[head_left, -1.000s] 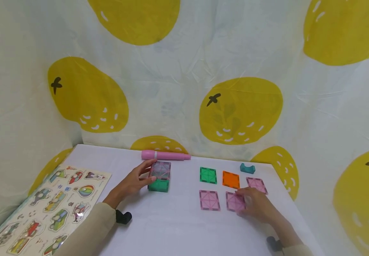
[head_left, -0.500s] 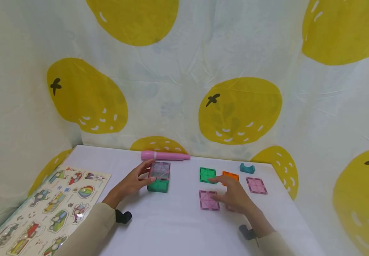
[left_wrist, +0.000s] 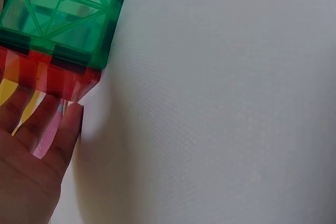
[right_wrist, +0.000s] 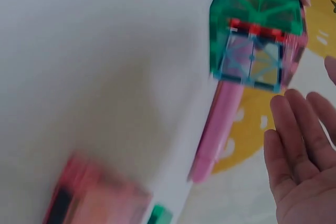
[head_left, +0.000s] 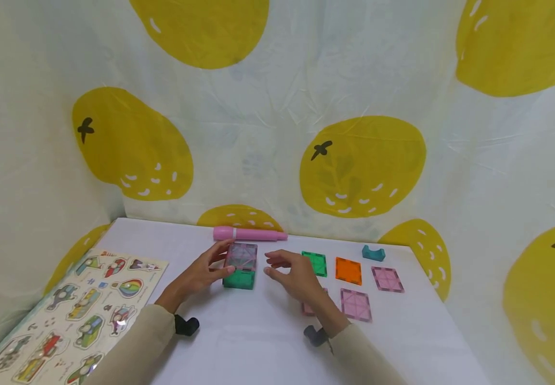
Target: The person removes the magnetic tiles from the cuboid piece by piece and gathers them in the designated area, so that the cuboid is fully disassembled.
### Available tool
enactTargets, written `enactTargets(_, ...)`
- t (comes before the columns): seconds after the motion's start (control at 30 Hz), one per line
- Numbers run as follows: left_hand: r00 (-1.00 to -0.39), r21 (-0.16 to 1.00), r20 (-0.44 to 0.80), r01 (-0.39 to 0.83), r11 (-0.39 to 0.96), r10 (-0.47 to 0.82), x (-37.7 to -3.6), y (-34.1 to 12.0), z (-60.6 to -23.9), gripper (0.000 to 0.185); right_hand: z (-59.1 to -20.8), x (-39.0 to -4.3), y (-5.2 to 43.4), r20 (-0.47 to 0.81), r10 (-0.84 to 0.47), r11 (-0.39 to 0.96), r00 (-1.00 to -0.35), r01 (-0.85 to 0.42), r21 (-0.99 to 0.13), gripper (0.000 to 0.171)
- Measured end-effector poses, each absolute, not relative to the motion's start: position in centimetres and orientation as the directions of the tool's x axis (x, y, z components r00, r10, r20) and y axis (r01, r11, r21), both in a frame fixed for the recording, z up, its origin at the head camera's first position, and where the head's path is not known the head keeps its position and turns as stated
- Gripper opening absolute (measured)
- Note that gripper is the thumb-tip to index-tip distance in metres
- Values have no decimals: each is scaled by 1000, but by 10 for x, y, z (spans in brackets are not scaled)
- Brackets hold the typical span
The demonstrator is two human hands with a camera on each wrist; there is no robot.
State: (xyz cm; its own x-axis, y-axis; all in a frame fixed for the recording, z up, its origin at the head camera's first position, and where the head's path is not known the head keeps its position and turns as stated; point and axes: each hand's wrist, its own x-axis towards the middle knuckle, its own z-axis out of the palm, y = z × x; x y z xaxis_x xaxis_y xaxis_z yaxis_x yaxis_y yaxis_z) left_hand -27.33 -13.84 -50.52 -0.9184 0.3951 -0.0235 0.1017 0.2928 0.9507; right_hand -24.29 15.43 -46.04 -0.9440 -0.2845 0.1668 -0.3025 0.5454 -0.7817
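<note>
My left hand (head_left: 205,272) holds a small box of translucent magnetic tiles (head_left: 242,258), with thumb and fingers at its left side. In the left wrist view the box has a green tile (left_wrist: 65,11) and a red tile (left_wrist: 58,80), and the fingertips touch the red side. A blue-framed tile (right_wrist: 252,61) shows on it in the right wrist view. Just right of the box is my right hand (head_left: 296,272), fingers loosely bent and apart from it, holding nothing. Its forearm partly covers a pink tile (head_left: 308,309).
Green (head_left: 317,263), orange (head_left: 348,270) and two pink tiles (head_left: 355,305) lie flat at right. Behind them sits a teal arch-shaped block (head_left: 373,253). A pink wand-shaped toy (head_left: 258,234) lies along the back edge; a picture puzzle board (head_left: 82,299) is at left.
My right hand has left the pink tile at right and moved left over the other tiles to beside the box. The left hand and the box have stayed put.
</note>
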Motion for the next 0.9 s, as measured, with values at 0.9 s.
enactTargets(0.9,-916,951,-41,86,297,398,-274,-138,-504,89,-475,-263,104,29,-84,298,-996,-53,-953,34)
